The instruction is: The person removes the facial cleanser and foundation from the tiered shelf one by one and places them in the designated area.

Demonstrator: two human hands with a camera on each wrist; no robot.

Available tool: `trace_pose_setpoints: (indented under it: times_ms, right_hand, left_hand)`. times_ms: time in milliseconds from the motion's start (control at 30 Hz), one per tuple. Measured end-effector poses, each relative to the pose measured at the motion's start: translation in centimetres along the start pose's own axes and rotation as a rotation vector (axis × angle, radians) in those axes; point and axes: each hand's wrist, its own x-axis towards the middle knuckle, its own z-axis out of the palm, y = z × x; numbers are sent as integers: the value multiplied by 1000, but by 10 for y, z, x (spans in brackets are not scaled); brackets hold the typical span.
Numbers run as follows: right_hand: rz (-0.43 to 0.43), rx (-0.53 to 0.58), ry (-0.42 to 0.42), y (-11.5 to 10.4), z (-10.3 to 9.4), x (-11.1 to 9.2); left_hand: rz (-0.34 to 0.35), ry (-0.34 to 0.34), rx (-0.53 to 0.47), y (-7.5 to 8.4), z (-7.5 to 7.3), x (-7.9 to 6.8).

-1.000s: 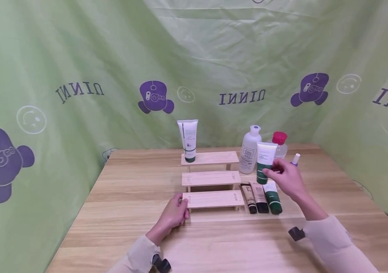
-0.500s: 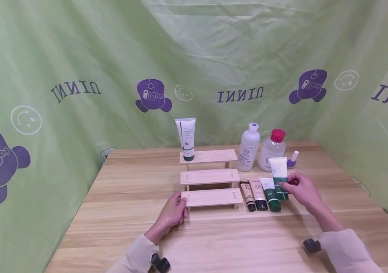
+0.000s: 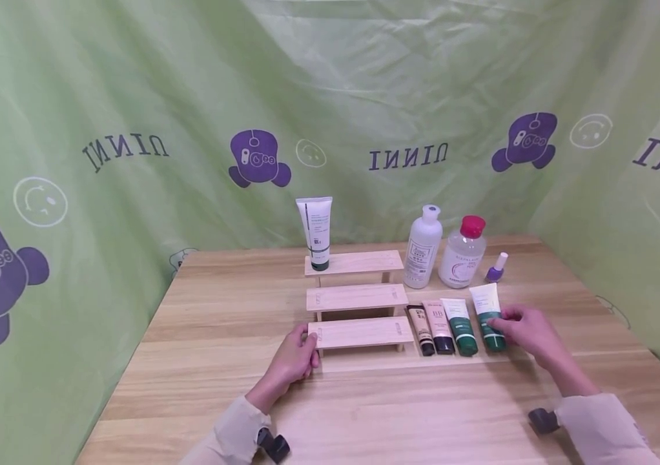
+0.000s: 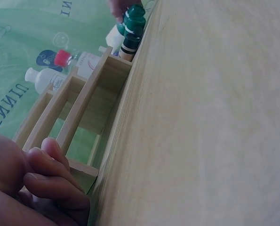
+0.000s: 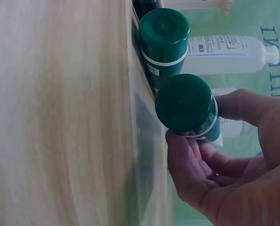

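1. The held tube [image 3: 484,309], green and white, is at the 3 o'clock end of a row of tubes; whether it fully touches the tabletop [image 3: 388,413] cannot be told.
2. The right hand [image 3: 530,332], on its 4 o'clock side, has a narrow grip, pinching it near the cap. A light pinch, with the tube kept parallel to its neighbour, should best stop it rolling.
3. At 9 o'clock lie three tubes: a matching tube [image 3: 459,326], a pink tube [image 3: 439,326] and a slim tube [image 3: 420,328]. A standing tube [image 3: 316,232] at 10 makes five in all.
4. Bottles number three: a purple bottle [image 3: 496,268] at 12, a red-capped bottle [image 3: 462,259] at 11, a white bottle [image 3: 423,248] between 10 and 11.
5. Three wooden shelves sit towards 9; the left hand [image 3: 292,358] grips the front shelf [image 3: 359,332], probably best held steady.
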Motion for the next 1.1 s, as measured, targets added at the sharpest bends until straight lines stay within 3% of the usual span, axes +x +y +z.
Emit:
trace_pose_setpoints:
  times_ms: [267,600,1100]
  right_hand:
    - [55,-17,-34,3,1,3]
    - [64,-82,-49,4,1,11]
    - [38,-160,-43,0,-2,7]
  left_hand:
    - [5,-1,3,-1,1,1]
    - [-2,1,9,1,0,-1]
    - [-7,0,3,2,-1,0]
